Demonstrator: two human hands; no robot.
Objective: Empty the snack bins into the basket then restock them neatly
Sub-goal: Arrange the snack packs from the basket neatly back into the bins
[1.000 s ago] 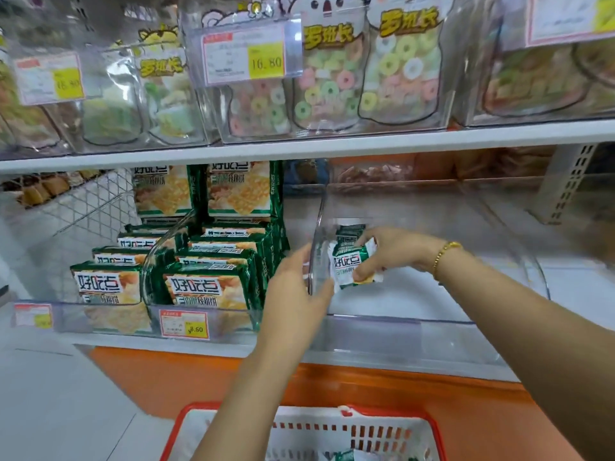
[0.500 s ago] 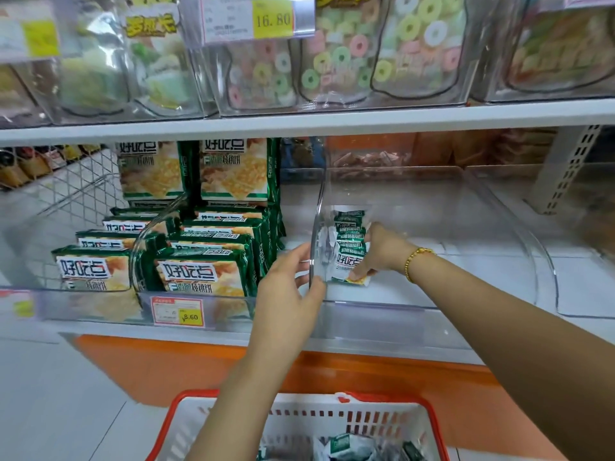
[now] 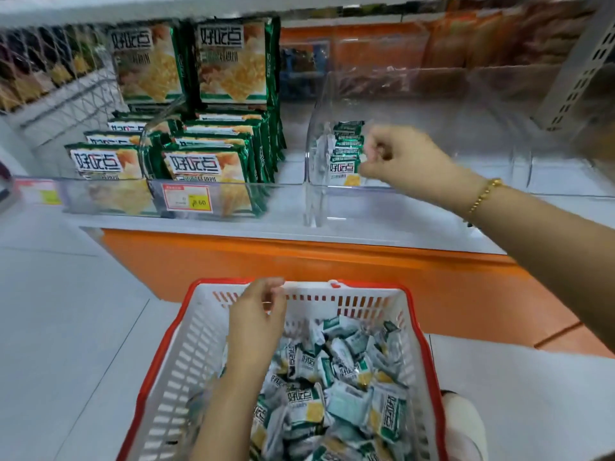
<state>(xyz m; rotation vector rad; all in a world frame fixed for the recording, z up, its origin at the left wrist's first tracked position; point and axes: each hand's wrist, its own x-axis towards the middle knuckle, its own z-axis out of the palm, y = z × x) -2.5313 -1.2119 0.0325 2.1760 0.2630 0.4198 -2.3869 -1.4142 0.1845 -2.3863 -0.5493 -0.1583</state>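
Observation:
A clear plastic bin (image 3: 312, 151) stands on the shelf, holding a short upright row of small green-and-white snack packets (image 3: 346, 151) against its left wall. My right hand (image 3: 402, 158), with a gold bracelet at the wrist, reaches into the bin, and its curled fingers and thumb pinch the right edge of that row. Below, on the floor, a white basket with a red rim (image 3: 186, 311) holds several loose small packets (image 3: 336, 377). My left hand (image 3: 256, 314) hovers over the basket's far left part with fingers loosely curled and nothing visible in them.
Larger green cracker packs (image 3: 203, 161) fill the clear bins to the left, with a price tag (image 3: 188, 198) in front. An orange shelf base (image 3: 316, 261) runs behind the basket. A wire rack (image 3: 50, 81) is at far left. A white shoe (image 3: 462, 424) is beside the basket.
My left hand has left the bin's wall and dropped down over the basket. My right hand stays at the packet row. The view has tilted down, showing the basket's contents.

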